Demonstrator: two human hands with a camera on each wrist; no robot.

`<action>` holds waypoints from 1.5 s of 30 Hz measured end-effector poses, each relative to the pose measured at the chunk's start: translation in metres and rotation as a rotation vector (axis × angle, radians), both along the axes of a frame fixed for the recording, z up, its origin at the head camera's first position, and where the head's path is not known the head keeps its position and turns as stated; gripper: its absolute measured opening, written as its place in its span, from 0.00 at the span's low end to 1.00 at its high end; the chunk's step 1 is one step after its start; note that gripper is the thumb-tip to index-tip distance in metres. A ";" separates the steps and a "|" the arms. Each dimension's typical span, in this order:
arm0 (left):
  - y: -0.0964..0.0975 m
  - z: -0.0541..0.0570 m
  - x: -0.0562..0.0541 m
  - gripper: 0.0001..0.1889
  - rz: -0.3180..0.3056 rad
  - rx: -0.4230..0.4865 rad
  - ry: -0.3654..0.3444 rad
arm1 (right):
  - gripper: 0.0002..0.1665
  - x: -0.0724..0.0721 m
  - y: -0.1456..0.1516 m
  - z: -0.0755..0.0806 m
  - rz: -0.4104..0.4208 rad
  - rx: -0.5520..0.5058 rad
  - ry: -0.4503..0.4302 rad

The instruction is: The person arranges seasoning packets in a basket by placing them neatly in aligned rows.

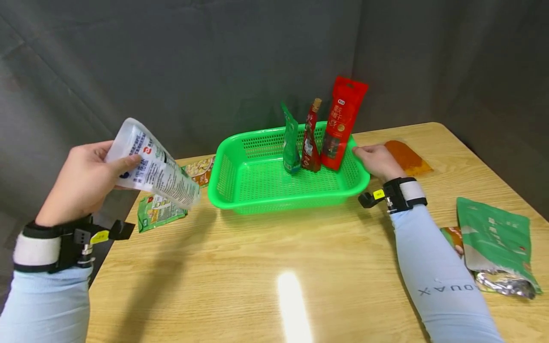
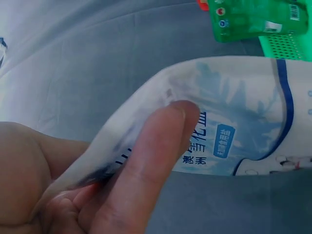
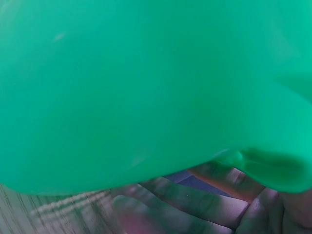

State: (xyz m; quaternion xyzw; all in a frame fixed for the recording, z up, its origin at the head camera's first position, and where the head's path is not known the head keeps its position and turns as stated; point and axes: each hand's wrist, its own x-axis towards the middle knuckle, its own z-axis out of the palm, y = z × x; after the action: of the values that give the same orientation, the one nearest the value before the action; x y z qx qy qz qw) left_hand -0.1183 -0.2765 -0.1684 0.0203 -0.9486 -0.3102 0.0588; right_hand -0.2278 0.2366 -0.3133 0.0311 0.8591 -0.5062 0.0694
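Observation:
My left hand point(image 1: 87, 174) pinches a white salt bag point(image 1: 167, 178) with blue print by one end, thumb on its face. The bag slants down to the right, held above the left part of the table. Its front, with pale blue patterns, fills much of the left wrist view. With my right hand point(image 1: 377, 161) I grip the right rim of a green plastic basket point(image 1: 274, 205); the right wrist view has the fingers under that rim. Inside the basket stand a green pouch point(image 1: 290, 145), a dark red spouted pouch point(image 1: 310, 145) and a tall red packet point(image 1: 343, 119).
Left of the basket lie a green packet point(image 1: 156, 214) and a brown food packet point(image 1: 201, 170). An orange-red packet point(image 1: 405, 157) is behind my right wrist. At right, a green and silver pouch point(image 1: 497, 238) overlaps a small brown packet point(image 1: 452, 236). Dark cloth point(image 1: 279, 52) hangs behind the table.

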 end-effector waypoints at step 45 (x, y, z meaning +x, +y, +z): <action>0.153 -0.029 -0.139 0.21 -0.267 0.281 -0.180 | 0.39 0.000 0.001 -0.004 -0.012 -0.028 -0.012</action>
State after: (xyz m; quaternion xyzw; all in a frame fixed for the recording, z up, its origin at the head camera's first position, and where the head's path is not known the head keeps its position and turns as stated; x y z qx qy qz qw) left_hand -0.2571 -0.1235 -0.1976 -0.0701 -0.8917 -0.4415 -0.0712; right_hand -0.2276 0.2381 -0.3172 0.0383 0.8513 -0.5183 0.0719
